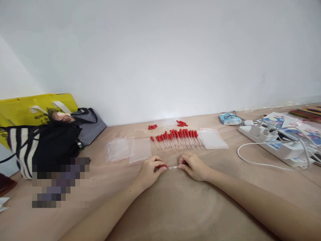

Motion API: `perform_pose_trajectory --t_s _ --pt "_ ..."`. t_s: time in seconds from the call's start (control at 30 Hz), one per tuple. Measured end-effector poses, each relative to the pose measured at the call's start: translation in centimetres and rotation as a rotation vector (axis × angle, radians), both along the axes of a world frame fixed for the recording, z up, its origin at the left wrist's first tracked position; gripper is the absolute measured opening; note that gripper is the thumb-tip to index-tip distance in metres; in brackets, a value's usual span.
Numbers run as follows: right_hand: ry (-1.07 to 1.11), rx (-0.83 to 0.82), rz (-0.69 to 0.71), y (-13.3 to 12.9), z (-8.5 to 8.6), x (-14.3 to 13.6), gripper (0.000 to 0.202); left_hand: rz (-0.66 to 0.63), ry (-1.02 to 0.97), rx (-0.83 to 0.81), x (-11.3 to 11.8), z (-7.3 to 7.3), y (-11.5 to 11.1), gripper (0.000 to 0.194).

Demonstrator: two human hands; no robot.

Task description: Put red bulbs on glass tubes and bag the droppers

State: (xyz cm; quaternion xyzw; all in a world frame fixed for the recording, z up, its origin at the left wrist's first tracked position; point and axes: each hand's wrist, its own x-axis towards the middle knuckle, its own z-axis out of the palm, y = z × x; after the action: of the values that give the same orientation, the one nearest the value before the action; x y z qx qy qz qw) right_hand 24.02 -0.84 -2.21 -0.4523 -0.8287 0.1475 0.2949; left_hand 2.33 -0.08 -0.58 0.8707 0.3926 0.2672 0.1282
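Observation:
Between my two hands lies a clear dropper tube [173, 167], level and just above or on the table. My left hand [150, 170] pinches a red rubber bulb [162, 166] at the tube's left end; whether the two are joined is hidden by my fingertips. The fingers of my right hand [192, 165] are closed on the tube's other end. Beyond my hands, a row of droppers with red bulbs [179, 134] lies side by side, clear tips toward me. Loose red bulbs sit in two small piles, a left pile [152, 127] and a right pile [182, 123].
Clear zip bags lie left [140, 149] and right [213, 139] of the row. A white power strip [271, 144] with chargers and cables takes up the right side, near a blue face mask [230, 118]. Bags, including a black one [52, 147], crowd the left against the wall.

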Motion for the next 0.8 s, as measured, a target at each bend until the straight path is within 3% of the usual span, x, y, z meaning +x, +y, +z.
perform_pose_trajectory --t_s 0.27,0.37,0.47,0.8 --pt "0.307 -0.013 0.038 -0.58 0.11 -0.33 0.008 0.038 -0.052 0.03 -0.01 0.01 -0.57 0.013" --pt "0.348 0.014 0.062 -0.74 0.11 -0.69 0.007 -0.021 -0.045 0.042 0.02 0.03 -0.51 0.017" --pt "0.316 0.052 0.075 -0.76 0.1 -0.85 0.01 -0.084 -0.036 0.047 0.1 0.11 -0.42 0.019" --pt "0.081 0.151 0.103 -0.8 -0.06 -0.91 0.014 -0.1 -0.062 0.027 0.24 0.43 -0.64 0.022"
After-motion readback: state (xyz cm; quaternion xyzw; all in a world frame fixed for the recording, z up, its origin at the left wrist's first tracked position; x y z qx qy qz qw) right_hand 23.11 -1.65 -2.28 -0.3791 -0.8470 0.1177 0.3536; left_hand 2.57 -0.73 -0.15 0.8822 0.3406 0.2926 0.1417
